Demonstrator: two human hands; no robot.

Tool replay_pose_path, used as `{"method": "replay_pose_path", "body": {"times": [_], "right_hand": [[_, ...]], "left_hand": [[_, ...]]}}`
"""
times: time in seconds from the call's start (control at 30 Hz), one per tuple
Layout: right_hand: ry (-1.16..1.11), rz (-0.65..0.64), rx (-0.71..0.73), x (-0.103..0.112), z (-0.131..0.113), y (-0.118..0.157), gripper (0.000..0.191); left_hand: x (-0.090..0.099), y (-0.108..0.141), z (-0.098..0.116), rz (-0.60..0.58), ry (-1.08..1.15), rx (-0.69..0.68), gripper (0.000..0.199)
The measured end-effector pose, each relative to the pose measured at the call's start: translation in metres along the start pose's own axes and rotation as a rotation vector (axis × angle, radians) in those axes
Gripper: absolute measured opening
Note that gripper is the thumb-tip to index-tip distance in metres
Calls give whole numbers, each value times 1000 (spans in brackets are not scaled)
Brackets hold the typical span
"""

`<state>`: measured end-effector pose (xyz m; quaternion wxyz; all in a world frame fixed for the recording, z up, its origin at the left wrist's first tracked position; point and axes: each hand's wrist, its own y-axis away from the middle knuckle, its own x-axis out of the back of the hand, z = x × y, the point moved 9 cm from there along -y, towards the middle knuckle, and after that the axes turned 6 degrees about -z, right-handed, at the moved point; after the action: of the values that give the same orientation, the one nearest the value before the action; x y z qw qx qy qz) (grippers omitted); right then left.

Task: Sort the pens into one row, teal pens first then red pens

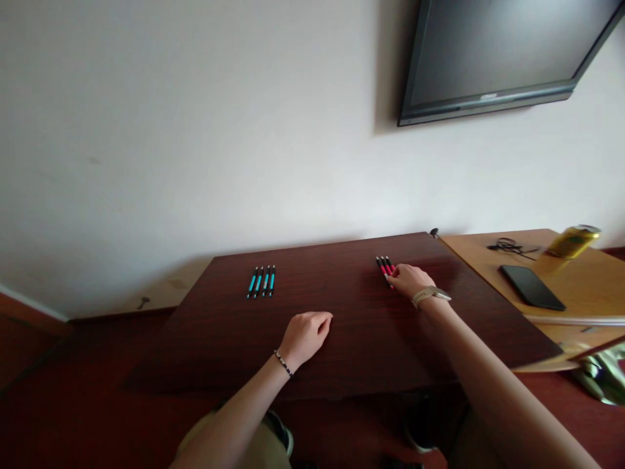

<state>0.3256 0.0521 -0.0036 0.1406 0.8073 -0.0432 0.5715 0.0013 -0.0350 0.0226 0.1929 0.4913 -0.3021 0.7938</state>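
Several teal and black pens (262, 282) lie side by side, upright in the view, on the left part of the dark brown table (342, 260). Towards the right, a group of pink and black pens (384, 266) lies close together, slightly slanted. My right hand (410, 281), with a watch at the wrist, has its fingers pressed together on the lower part of the pink pens and partly covers them. My left hand (306, 335) rests closed near the table's front middle, between the two groups; nothing shows in it.
A lighter wooden table (581, 286) adjoins at the right, with a black phone (532, 286), a coiled black cable (510, 246) and a yellow can (573, 241). A screen (502, 52) hangs on the wall behind. A green item (605, 374) is at the lower right.
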Motion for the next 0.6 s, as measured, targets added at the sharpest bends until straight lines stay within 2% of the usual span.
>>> {"method": "replay_pose_path", "body": {"times": [0.23, 0.6], "right_hand": [[37, 1, -37, -4, -7, -2, 30], [30, -15, -23, -5, -18, -4, 32]], "left_hand": [[-6, -3, -1, -79, 20, 53, 28], [-13, -12, 10, -83, 40, 39, 28]]}}
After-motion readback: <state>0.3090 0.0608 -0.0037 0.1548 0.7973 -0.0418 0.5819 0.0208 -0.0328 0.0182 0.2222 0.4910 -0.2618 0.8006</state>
